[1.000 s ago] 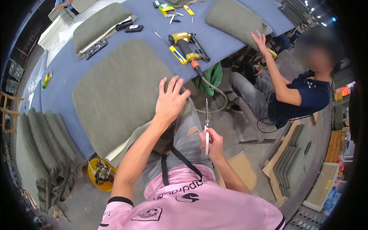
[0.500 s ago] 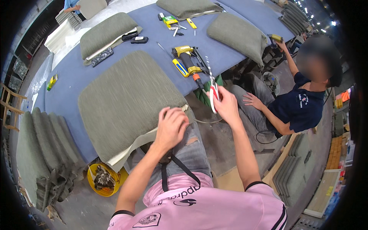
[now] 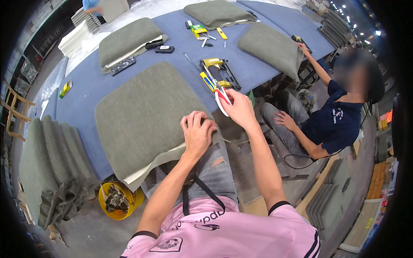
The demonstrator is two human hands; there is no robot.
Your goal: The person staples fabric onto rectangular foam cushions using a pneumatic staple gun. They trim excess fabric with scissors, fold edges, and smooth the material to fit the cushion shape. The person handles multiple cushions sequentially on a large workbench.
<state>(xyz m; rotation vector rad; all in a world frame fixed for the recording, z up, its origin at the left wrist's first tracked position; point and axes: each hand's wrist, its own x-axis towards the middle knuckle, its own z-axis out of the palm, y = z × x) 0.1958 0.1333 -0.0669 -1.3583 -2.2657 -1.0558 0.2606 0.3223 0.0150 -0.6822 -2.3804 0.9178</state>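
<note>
The grey-green upholstered cushion [image 3: 146, 107] lies on the blue-topped table [image 3: 180, 47] at its near edge. Loose fabric with a pale underside hangs along its near side. My left hand [image 3: 198, 132] grips the cushion's near right corner, fingers curled over the edge. Scissors with red and white handles [image 3: 221, 103] are in my right hand [image 3: 238, 109], closed round the handles. Their blades point up and left over the table's edge, beside a yellow-and-blue screwdriver [image 3: 207, 81]. Just behind lies a yellow and black air stapler [image 3: 219, 72]; the scissors and my hand cover its lower part.
More cushions [image 3: 129, 41] lie farther back. A cutter knife [image 3: 221, 33] and black clips or tools [image 3: 164, 50] sit between them. Stacked covers [image 3: 56, 163] stand at left, above a yellow bucket [image 3: 107, 208] of scraps. A co-worker [image 3: 331, 107] sits at right, one arm reaching the table.
My right hand has brought the scissors left, from beyond the table's edge to beside the screwdriver and stapler. My left hand has slid slightly toward the cushion's corner, its fingers more curled.
</note>
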